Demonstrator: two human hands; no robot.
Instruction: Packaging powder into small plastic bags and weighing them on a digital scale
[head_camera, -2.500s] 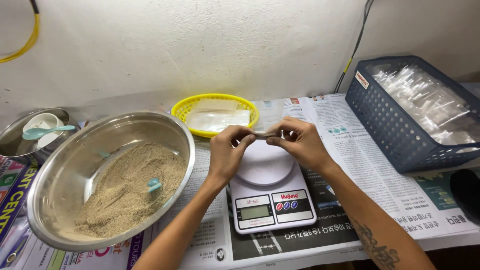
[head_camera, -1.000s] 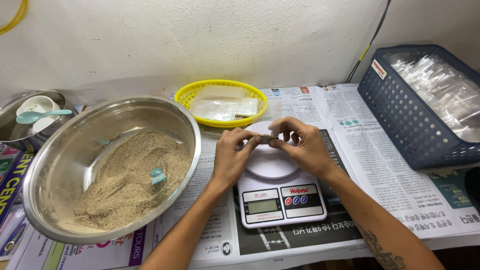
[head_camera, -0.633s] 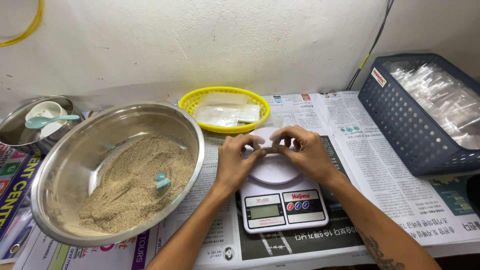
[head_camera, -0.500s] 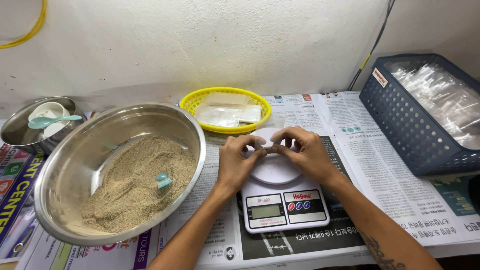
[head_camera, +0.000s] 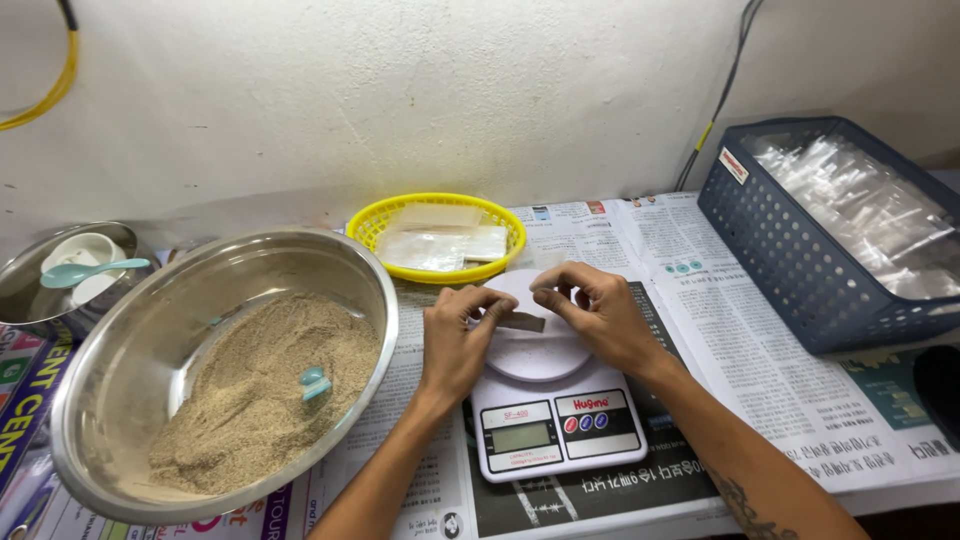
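My left hand (head_camera: 455, 338) and my right hand (head_camera: 597, 314) meet over the round platform of a white kitchen scale (head_camera: 556, 424). Between their fingertips they pinch a small clear packet (head_camera: 520, 321) with a thin brown strip of filling along it. The packet lies low over the platform; whether it touches it I cannot tell. To the left stands a large steel bowl (head_camera: 130, 345) holding tan powder (head_camera: 260, 400) with a small light-blue scoop (head_camera: 314, 382) stuck in it.
A yellow basket (head_camera: 385, 222) with clear packets sits behind the scale. A dark blue crate (head_camera: 790, 250) of clear bags stands at right. A smaller steel bowl (head_camera: 25, 290) with a cup and a teal spoon (head_camera: 90, 271) is at far left. Newspaper (head_camera: 760, 370) covers the table.
Both hands have stayed pinched on the small packet and sunk slightly toward the scale's platform. The view has shifted a little; nothing else moved.
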